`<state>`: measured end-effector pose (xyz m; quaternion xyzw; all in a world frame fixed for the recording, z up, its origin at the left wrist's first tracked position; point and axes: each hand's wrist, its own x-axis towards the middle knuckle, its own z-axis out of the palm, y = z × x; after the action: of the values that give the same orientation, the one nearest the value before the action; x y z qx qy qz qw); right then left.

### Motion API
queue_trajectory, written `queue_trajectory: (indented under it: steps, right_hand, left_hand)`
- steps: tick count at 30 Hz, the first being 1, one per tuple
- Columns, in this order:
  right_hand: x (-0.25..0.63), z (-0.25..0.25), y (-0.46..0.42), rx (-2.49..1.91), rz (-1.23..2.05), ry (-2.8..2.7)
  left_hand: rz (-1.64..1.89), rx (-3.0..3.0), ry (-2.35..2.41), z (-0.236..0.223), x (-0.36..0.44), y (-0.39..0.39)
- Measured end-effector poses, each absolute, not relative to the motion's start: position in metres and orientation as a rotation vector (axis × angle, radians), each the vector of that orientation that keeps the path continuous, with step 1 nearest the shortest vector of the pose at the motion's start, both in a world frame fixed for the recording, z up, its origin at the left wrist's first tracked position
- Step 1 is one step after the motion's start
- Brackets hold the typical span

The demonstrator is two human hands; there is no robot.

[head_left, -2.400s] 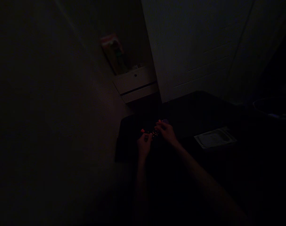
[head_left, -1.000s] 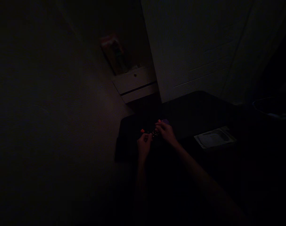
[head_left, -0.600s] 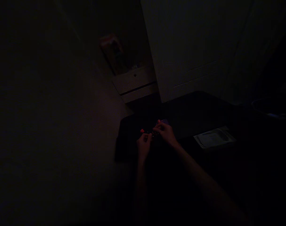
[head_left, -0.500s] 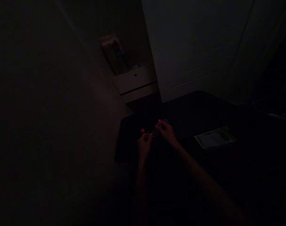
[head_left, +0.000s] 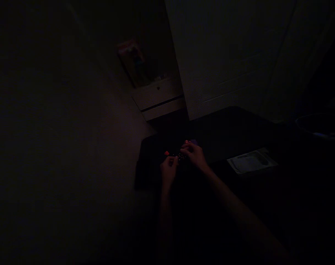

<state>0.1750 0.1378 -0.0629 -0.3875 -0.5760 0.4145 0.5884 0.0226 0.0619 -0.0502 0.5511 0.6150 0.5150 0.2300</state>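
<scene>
The scene is very dark. On a dark tabletop [head_left: 219,129] lie several tiny, bead-like bits [head_left: 181,157] between my two hands. My left hand [head_left: 168,170] has its thumb and fingers pinched together at the left of the bits; what it holds, if anything, is too small to make out. Just beyond it sits a small red-orange object [head_left: 166,153]. My right hand [head_left: 194,154] is likewise pinched, above the right side of the bits. Behind its fingers show another reddish object [head_left: 186,141] and a purplish one [head_left: 194,141], both partly hidden.
A pale flat packet or booklet [head_left: 252,161] lies to the right. A wall [head_left: 87,129] rises on the left. A white drawer unit [head_left: 161,99] and a large pale panel [head_left: 225,62] stand behind the table. A round rim [head_left: 320,134] shows faintly at far right.
The picture has grown dimmer. My right hand's fingertips have shifted slightly left, toward the tiny bits. My left hand stays nearly in place.
</scene>
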Motion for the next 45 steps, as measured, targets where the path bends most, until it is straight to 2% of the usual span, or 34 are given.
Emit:
queue_trajectory:
  steps: [9, 19, 45]
  right_hand:
    - [0.177, -0.063, 0.135, -0.881, 1.086, -1.314]
    - [0.177, -0.066, 0.134, -0.884, 0.976, -1.356]
    - [0.174, -0.068, 0.133, -0.901, 0.964, -1.310]
  left_hand:
    - [1.415, 1.515, 1.695, -0.051, 0.024, 0.059]
    - [1.414, 1.509, 1.706, -0.055, 0.024, 0.056]
    - [1.409, 1.546, 1.721, -0.060, 0.021, 0.059]
